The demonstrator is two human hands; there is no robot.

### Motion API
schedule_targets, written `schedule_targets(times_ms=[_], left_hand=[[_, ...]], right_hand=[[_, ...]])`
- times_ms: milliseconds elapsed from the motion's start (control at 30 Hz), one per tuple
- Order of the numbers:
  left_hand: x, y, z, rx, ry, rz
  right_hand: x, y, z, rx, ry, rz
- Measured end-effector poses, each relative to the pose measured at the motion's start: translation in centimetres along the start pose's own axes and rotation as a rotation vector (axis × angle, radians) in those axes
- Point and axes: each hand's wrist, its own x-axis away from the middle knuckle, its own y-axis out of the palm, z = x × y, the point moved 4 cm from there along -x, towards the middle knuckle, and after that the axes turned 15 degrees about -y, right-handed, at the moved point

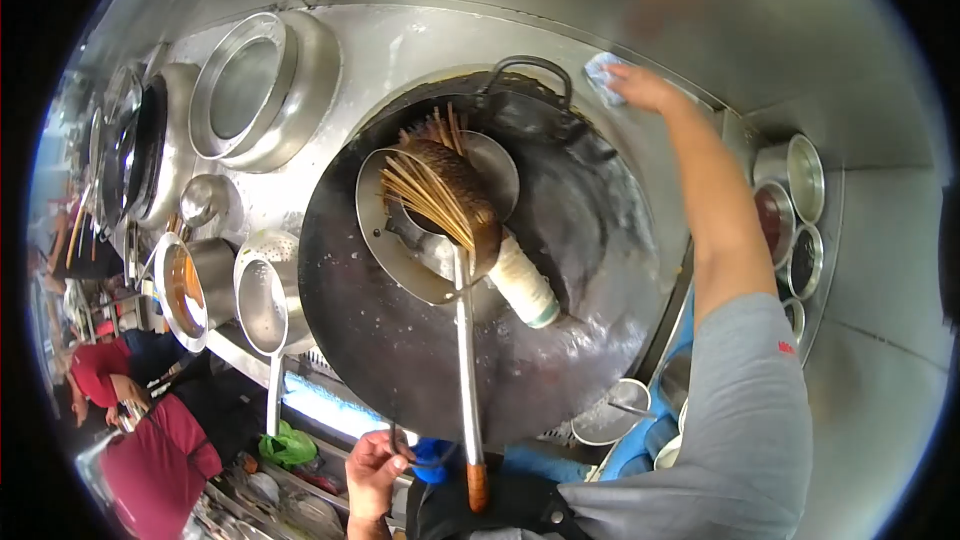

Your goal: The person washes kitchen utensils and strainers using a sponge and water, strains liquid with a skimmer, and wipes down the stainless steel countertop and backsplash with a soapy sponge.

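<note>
My right hand (pixel 640 87), arm stretched far out, is closed on a pale blue-white cloth (pixel 603 78) pressed to the steel counter beyond the wok. My left hand (pixel 374 470) is closed around the near loop handle (pixel 430 457) of the large dark wok (pixel 370 360). Lying in the wok are a bamboo wok brush (pixel 450 180) with a white-wrapped grip and a long-handled ladle (pixel 467 370) with a wooden end. Metal bowl-shaped pieces (pixel 375 225) sit beneath the brush, partly hidden by it.
Stacked steel basins (pixel 240 90), a pot of brown liquid (pixel 190 285) and a handled strainer (pixel 262 310) stand at the left. Several metal containers (pixel 803 180) line the right wall. A co-worker in a red top (pixel 160 460) is at the lower left.
</note>
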Motion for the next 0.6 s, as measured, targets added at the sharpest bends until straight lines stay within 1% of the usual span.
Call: schedule_targets(times_ms=[67,133,200,267,300,367,433,467,500,600], left_hand=[[0.2,-0.2,0.0,-0.009,-0.048,0.024],[0.1,-0.2,0.1,0.016,-0.049,0.029],[0.3,-0.1,-0.1,0.038,-0.069,0.048],[0.9,-0.1,-0.3,0.038,-0.114,0.111],[0.9,0.2,-0.1,0.039,-0.128,0.128],[1.0,0.3,0.0,0.031,-0.129,0.153],[0.4,0.2,-0.1,0.009,-0.077,0.124],[0.6,0.2,-0.1,-0.005,-0.059,0.108],[0.5,0.4,0.1,0.005,-0.047,0.089],[0.3,1.0,0.4,-0.027,-0.038,0.118]], right_hand=[[-5.0,-0.5,-1.0,-0.068,-0.147,-0.033],[-7.9,-1.2,-3.7,-0.008,-0.248,-0.069],[-9.4,-1.3,-5.7,0.079,-0.354,-0.067],[-8.1,-0.3,-5.3,0.188,-0.434,-0.038],[-6.6,-0.3,-4.7,0.174,-0.294,-0.008],[-2.3,-1.4,-2.3,0.275,-0.159,0.002],[0.3,-0.7,6.6,0.347,0.009,-0.031],[3.5,0.1,9.7,0.494,0.097,-0.010],[6.3,-0.1,10.3,0.645,0.187,0.015],[11.0,0.2,10.7,0.499,0.082,0.177]])
